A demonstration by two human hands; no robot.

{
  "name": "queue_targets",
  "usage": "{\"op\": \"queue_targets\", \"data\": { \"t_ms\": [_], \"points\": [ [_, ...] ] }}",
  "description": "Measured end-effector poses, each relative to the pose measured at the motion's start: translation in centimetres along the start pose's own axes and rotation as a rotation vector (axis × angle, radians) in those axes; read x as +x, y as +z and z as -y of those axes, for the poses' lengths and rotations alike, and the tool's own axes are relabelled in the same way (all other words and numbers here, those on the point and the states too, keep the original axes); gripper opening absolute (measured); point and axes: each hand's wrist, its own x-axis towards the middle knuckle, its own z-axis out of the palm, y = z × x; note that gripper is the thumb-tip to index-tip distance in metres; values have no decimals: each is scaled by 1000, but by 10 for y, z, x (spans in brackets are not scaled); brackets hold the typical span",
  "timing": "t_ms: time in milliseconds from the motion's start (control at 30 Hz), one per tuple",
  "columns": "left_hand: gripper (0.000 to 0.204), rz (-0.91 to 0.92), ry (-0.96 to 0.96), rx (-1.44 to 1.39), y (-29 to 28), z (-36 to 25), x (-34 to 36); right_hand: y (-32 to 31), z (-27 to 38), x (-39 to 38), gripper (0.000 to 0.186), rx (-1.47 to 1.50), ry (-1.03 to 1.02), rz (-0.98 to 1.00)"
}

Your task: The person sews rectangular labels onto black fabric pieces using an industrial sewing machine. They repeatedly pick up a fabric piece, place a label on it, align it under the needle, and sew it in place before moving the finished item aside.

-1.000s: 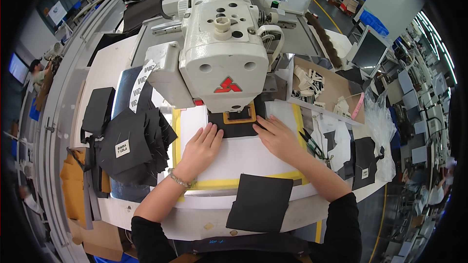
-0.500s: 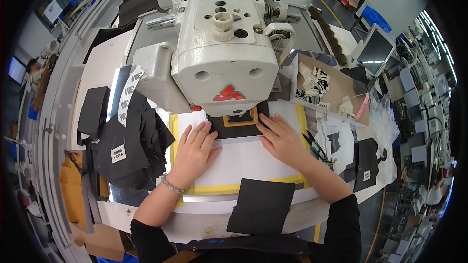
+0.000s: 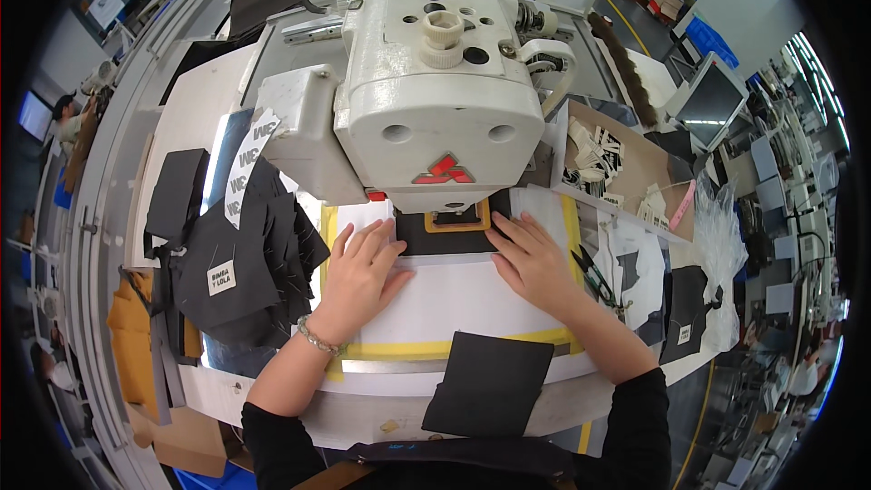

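Observation:
A black fabric piece lies under the orange-yellow rectangular clamp frame of a large white sewing machine. My left hand rests with fingers stretched out at the fabric's left edge. On the other side, my right hand lies open, its fingertips at the fabric's right edge. Both palms are over a white work plate bordered with yellow tape. The needle area is mostly hidden under the machine head. Nearer to me, another black fabric piece lies across the table's front edge.
Black fabric pieces with a pale label are piled at left beside a white printed strip. At right stand an open cardboard box of small labels, scissors and clear plastic wrap. A monitor is farther back.
The view has shifted slightly, so the machine sits a little farther right in the picture. Both hands keep nearly the same places beside the clamped fabric.

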Motion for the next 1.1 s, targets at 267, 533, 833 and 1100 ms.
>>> {"op": "queue_targets", "data": {
  "t_ms": [267,533,833,1100],
  "points": [
    [28,-15,15,-1,2,0,-3,-3,1,2,30,42,14,-12],
    [27,-36,54,47,3,0,-4,-7,0,1,26,75,15,-51],
    [23,3,66,106,4,-4,-3,-11,0,-1,22,-76,37,-90],
    [24,67,25,76,6,-5,-3,-3,-1,-1,23,-180,79,-77]
  ]
}}
